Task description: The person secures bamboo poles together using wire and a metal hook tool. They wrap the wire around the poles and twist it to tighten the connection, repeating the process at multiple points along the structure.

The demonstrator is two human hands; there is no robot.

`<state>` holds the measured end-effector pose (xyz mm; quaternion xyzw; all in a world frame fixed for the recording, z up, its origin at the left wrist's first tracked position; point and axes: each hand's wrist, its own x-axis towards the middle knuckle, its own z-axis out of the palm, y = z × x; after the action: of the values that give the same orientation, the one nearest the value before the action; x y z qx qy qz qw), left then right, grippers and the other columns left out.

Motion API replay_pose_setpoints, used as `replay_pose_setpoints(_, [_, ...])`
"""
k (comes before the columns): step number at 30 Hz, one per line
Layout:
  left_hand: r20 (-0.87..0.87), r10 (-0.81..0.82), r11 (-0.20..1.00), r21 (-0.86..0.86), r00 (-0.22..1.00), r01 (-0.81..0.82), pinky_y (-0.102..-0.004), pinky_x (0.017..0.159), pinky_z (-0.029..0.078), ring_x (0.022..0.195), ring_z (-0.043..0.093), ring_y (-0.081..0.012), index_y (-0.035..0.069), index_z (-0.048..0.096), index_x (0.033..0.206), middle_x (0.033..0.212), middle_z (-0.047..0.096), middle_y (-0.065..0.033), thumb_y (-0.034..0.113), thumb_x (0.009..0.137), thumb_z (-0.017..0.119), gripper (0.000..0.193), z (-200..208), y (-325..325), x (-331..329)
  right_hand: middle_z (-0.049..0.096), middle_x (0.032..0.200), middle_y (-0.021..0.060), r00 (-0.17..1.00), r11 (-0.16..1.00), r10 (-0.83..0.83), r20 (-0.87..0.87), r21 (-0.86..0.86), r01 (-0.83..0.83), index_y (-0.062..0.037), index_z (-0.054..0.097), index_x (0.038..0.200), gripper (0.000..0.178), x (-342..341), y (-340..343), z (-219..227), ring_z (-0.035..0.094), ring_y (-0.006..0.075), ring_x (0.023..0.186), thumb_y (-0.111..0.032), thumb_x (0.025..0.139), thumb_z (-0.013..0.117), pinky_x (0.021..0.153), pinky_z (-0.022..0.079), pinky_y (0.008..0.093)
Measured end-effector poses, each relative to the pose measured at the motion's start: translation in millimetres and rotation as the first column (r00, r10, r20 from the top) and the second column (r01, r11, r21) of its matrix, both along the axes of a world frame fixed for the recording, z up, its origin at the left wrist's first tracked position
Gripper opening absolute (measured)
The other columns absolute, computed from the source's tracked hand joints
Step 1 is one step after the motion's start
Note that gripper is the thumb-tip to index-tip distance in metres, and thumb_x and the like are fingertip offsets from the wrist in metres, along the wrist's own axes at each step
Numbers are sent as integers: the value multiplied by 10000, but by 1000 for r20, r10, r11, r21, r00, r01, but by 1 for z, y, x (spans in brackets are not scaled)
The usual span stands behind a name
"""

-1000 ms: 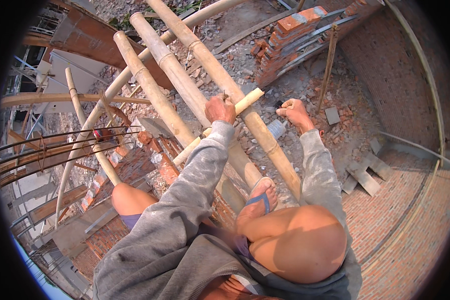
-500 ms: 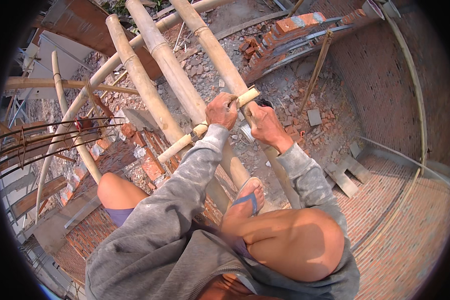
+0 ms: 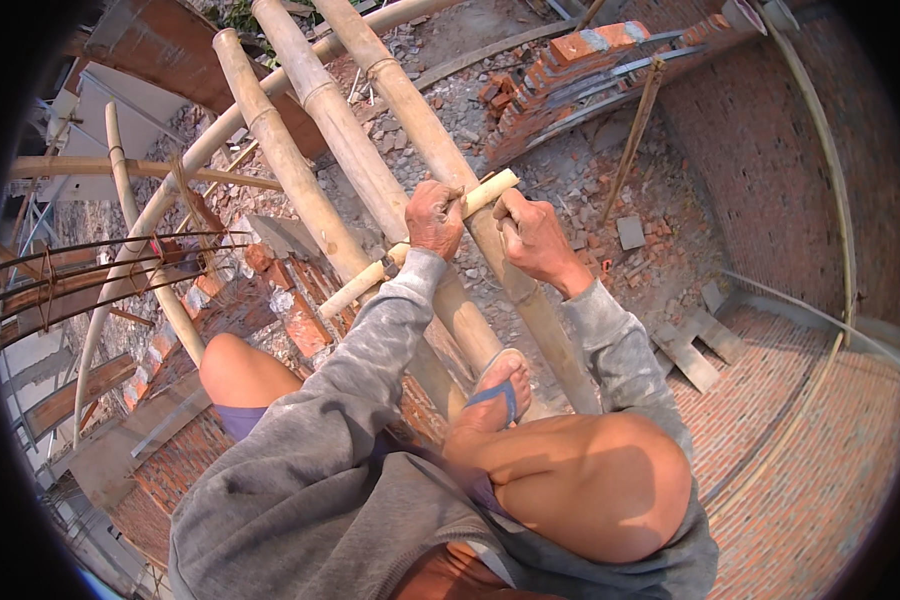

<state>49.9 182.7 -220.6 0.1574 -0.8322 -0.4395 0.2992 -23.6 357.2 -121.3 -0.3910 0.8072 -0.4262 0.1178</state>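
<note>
A thin pale bamboo crosspiece (image 3: 355, 290) lies aslant over thick bamboo poles. My left hand (image 3: 435, 220) is closed against it, beside its crossing with the rightmost pole (image 3: 410, 105); its fingers are pinched, and what they grip is hidden. Just right of that crossing, my right hand (image 3: 538, 240) is closed in a fist, its contents also out of sight. A small dark binding (image 3: 390, 266) shows where the crosspiece meets the middle pole (image 3: 342, 120). The left pole (image 3: 288, 155) runs alongside. My sandalled foot (image 3: 500, 390) rests on the poles.
Far below lies ground strewn with brick rubble (image 3: 420, 160). A broken brick wall (image 3: 570, 85) stands at the far right, near an upright wooden post (image 3: 632, 140). Rusty reinforcing bars (image 3: 100, 275) jut in from the left. A pole (image 3: 210, 140) passes under the thick poles.
The rightmost pole's far end has shifted left, toward the middle pole. My right hand has moved slightly right, and a dark thing beside it no longer shows. My left hand has shifted slightly left.
</note>
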Motion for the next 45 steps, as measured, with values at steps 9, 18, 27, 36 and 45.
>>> replay_pose_setpoints(9, [51,51,996,-82,997,-47,-433,780,556,898,676,-316,61,783,868,871,689,-89,79,788,821,90,1,10,2,645,732,165,1000,994,15,11,112,-16,13,606,946,106,9,-13,4,639,251,615,88,873,591,612,498,364])
replay_pose_setpoints(18, [74,96,977,-198,993,-80,-407,759,562,934,665,-261,103,698,740,856,632,-39,119,672,756,91,-1,13,0,693,794,143,996,962,-51,67,271,31,9,600,1011,132,5,-34,20,660,183,677,90,908,622,653,517,345])
replay_pose_setpoints(27, [156,-77,978,-179,985,105,-435,820,585,1014,648,-268,94,719,818,932,616,-45,158,733,764,116,-1,7,5,678,792,232,996,917,85,-18,391,-71,13,587,1007,154,-14,-52,28,711,323,697,62,876,651,656,522,434])
replay_pose_setpoints(36, [177,-78,967,-226,981,118,-432,893,518,1062,602,-280,104,746,929,1037,624,-42,170,672,845,284,7,15,4,618,788,270,945,909,327,17,268,-320,0,524,1002,229,-28,-59,32,639,483,761,95,822,629,639,467,470])
replay_pose_setpoints(45, [200,40,980,-197,979,0,-453,822,527,1001,637,-278,97,724,774,927,646,-34,220,735,797,149,2,30,-11,639,748,235,953,941,226,-201,300,-159,-35,593,1111,345,-74,-63,18,667,446,714,12,795,723,634,481,487])
